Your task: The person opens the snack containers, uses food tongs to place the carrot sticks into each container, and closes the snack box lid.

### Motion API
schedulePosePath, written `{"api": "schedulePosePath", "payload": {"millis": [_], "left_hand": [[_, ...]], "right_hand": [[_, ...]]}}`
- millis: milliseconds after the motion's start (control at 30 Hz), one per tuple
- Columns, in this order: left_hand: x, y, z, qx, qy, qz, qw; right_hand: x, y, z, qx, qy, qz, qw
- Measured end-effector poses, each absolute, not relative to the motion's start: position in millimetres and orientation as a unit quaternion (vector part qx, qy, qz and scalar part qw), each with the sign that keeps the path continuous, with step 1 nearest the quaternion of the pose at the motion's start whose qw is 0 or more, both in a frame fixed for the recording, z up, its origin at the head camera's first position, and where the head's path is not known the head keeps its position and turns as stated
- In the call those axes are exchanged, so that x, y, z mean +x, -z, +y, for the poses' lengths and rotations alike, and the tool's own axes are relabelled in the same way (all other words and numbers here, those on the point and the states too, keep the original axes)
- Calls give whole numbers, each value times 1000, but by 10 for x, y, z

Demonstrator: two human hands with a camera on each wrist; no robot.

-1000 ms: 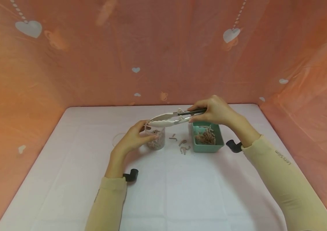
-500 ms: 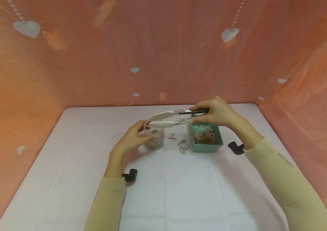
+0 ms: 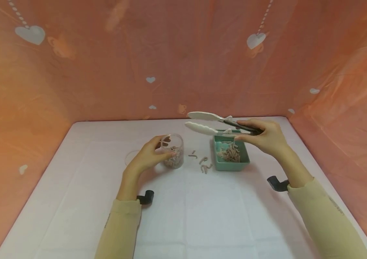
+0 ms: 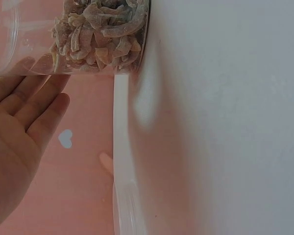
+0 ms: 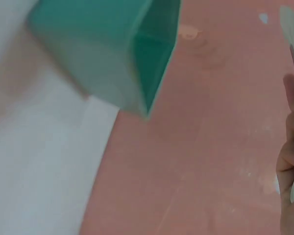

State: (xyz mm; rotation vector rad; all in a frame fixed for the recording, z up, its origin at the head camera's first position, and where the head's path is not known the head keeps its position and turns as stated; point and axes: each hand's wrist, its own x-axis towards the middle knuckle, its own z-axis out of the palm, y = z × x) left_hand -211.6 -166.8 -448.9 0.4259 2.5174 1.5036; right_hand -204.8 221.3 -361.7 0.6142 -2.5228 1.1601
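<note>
My left hand (image 3: 153, 153) holds a clear plastic jar (image 3: 178, 142) upright on the table, thumb in front and fingers behind. Brownish, strip-like pieces (image 4: 95, 36) fill the lower part of the jar in the left wrist view. Above the green tray (image 3: 232, 166), my right hand (image 3: 265, 136) grips kitchen tongs (image 3: 202, 128) with white tips and dark handles. The tongs' tips are spread, with nothing visible between them, and point left toward the jar. Inside the tray lies a heap of similar brownish pieces (image 3: 232, 154).
Several loose strips (image 3: 205, 168) lie on the white table (image 3: 209, 216) between jar and tray. A clear round lid (image 3: 128, 158) rests left of the jar, partly behind my left hand. A pinkish-orange sheet (image 3: 177, 54) with hearts rises behind the table.
My right hand has moved to the right with the tongs, from over the jar's mouth to above the tray. The tongs' tips have spread wider. My left hand stays on the jar.
</note>
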Motion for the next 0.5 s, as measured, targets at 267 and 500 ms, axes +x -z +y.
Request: {"api": "schedulePosePath", "payload": {"millis": [267, 500], "left_hand": [[-2104, 4493, -1667, 140, -507, 845, 95], [-2111, 4492, -1667, 144, -508, 844, 93]], "right_hand": [[-1883, 3853, 2582, 113, -444, -855, 243], [-1776, 4025, 2891, 22, -431, -863, 261]]}}
